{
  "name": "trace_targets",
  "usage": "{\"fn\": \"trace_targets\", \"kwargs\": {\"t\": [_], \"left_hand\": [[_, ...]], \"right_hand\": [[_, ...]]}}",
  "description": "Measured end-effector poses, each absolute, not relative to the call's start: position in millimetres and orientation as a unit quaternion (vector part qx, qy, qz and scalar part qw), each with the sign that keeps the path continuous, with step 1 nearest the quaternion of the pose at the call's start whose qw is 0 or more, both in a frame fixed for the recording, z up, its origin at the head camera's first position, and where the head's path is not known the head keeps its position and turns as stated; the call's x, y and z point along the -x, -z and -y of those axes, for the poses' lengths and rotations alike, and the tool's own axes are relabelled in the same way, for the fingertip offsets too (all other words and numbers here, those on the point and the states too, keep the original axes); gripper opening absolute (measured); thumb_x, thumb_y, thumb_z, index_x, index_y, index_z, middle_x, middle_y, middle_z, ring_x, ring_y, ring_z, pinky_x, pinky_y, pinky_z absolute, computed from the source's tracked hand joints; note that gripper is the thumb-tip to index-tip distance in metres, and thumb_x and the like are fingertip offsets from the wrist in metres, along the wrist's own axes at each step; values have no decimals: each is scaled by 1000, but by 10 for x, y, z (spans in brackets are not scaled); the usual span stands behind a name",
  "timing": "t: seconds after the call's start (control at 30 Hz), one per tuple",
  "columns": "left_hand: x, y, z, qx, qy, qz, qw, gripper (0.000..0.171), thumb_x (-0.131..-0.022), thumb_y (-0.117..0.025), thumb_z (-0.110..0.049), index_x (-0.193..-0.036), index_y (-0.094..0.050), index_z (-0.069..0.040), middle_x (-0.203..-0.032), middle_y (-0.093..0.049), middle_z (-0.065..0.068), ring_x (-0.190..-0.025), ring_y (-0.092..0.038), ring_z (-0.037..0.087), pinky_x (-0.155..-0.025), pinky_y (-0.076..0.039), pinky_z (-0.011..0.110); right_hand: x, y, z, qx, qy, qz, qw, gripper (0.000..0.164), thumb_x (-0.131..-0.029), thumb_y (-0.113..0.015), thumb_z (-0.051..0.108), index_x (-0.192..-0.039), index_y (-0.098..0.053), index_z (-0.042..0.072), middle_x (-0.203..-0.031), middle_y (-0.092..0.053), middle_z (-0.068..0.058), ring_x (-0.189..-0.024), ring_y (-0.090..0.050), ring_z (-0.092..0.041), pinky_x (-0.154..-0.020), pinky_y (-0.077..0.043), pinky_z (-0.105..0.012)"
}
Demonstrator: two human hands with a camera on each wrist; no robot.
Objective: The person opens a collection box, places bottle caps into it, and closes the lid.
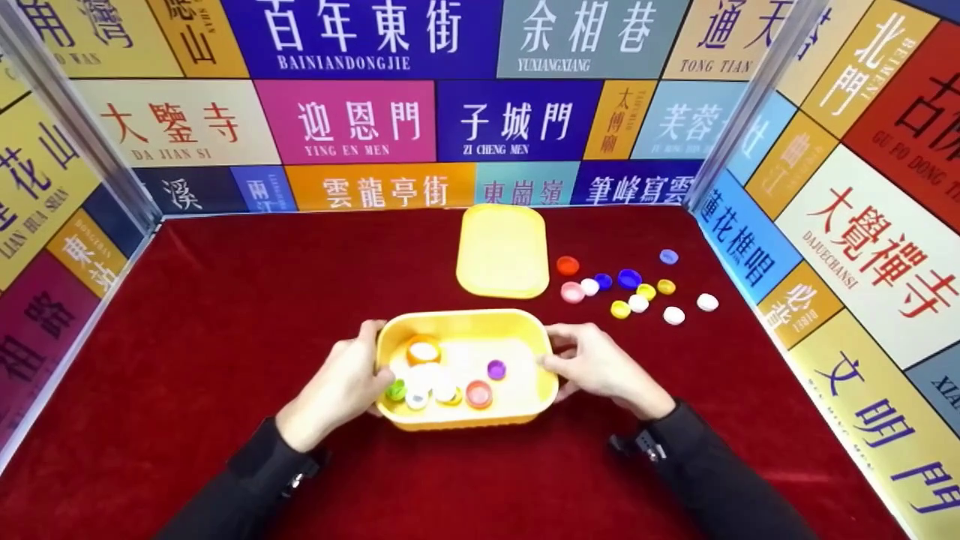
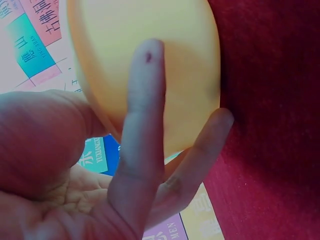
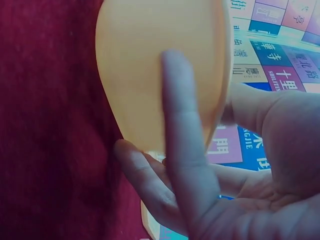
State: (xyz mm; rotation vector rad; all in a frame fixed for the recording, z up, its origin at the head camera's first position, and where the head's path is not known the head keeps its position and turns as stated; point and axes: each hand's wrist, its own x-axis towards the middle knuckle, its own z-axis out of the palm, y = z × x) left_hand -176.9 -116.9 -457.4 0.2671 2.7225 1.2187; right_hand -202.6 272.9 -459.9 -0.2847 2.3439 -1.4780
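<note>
A yellow plastic box (image 1: 480,420) with rounded corners is held at both ends. My left hand (image 1: 339,381) grips its left end, thumb over the rim and fingers along the outer wall. On the opposite end my right hand (image 1: 600,365) has the same hold; its wrist view shows one finger (image 3: 180,100) lying against the wall. Inside the box are several bottle caps, among them a purple cap (image 1: 496,369), a red cap (image 1: 478,394), a green cap (image 1: 397,389) and an orange cap with a white centre (image 1: 424,350). White caps cluster between them.
Behind the box lies a flat yellow lid (image 1: 502,251) on the dark red cloth (image 1: 247,300). To the lid's right, several loose caps are scattered, including a red cap (image 1: 568,265) and a blue cap (image 1: 629,279). Sign-printed panels (image 1: 345,120) wall in the back and sides.
</note>
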Motion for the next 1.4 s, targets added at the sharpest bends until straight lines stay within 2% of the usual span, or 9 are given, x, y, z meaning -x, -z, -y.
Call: {"fn": "trace_targets", "kwargs": {"t": [0.17,0.27,0.37,0.47,0.57,0.7,0.87,1.1,1.4], "left_hand": [[1761,4592,1165,-92,-410,-904,75,67,-105,-69,5,-167,-46,-3,-132,-75,36,-75,-78,23,-51,-64,35],[1759,4594,1156,-88,-409,-905,77,66,-105,-69,5,-167,-46,-4,-134,-74,35,-77,-78,24,-52,-64,35],[1769,4603,1146,-86,-409,-905,78,66,-106,-69,5,-167,-46,-4,-135,-74,35,-78,-79,24,-52,-64,35],[1783,4613,1140,-84,-408,-906,79,67,-105,-69,4,-168,-45,-4,-136,-73,35,-79,-79,24,-52,-65,34],[1783,4619,1140,-85,-408,-905,81,68,-105,-69,4,-168,-45,-4,-135,-74,34,-78,-78,23,-52,-64,34],[1777,4618,1149,-89,-407,-905,81,68,-105,-69,5,-168,-45,-4,-131,-74,34,-75,-77,23,-52,-64,34],[1781,4604,1150,-88,-408,-905,84,71,-104,-69,6,-169,-43,-3,-130,-74,34,-71,-76,22,-52,-64,35],[1785,4591,1148,-90,-406,-906,78,70,-104,-68,6,-169,-45,-5,-128,-74,32,-72,-75,21,-52,-64,34],[1785,4603,1180,-88,-401,-909,77,68,-106,-68,4,-170,-44,-4,-137,-73,35,-79,-77,24,-54,-64,34]], "right_hand": [[2250,4510,-2858,87,490,-859,119,58,-114,-76,20,-163,-61,-6,-155,-73,-30,-94,-89,-34,-83,-74,-38],[2509,4452,-2960,80,444,-890,59,54,-113,-77,21,-159,-66,-5,-151,-76,-28,-98,-88,-37,-88,-73,-36],[2818,4439,-3036,69,384,-921,3,51,-110,-78,20,-156,-70,0,-142,-81,-26,-114,-86,-39,-101,-70,-44],[3127,4493,-3089,65,326,-943,-34,53,-106,-77,17,-156,-70,-2,-143,-79,-28,-128,-79,-43,-115,-63,-55],[3388,4580,-3119,72,285,-955,-40,58,-106,-77,16,-158,-66,-7,-151,-74,-33,-140,-69,-49,-127,-52,-60],[3620,4691,-3120,79,253,-964,-19,60,-105,-77,16,-159,-65,-7,-159,-69,-32,-153,-59,-52,-136,-43,-60],[3761,4797,-3088,77,241,-967,-10,55,-102,-76,10,-154,-70,-4,-155,-70,-33,-147,-62,-50,-132,-48,-57],[3786,4827,-3068,87,236,-967,-38,44,-99,-75,3,-142,-79,-5,-141,-78,-31,-135,-71,-48,-120,-58,-58],[3765,4805,-3068,81,253,-963,-49,42,-101,-77,4,-143,-79,-4,-139,-82,-26,-135,-73,-46,-121,-58,-57]]}}
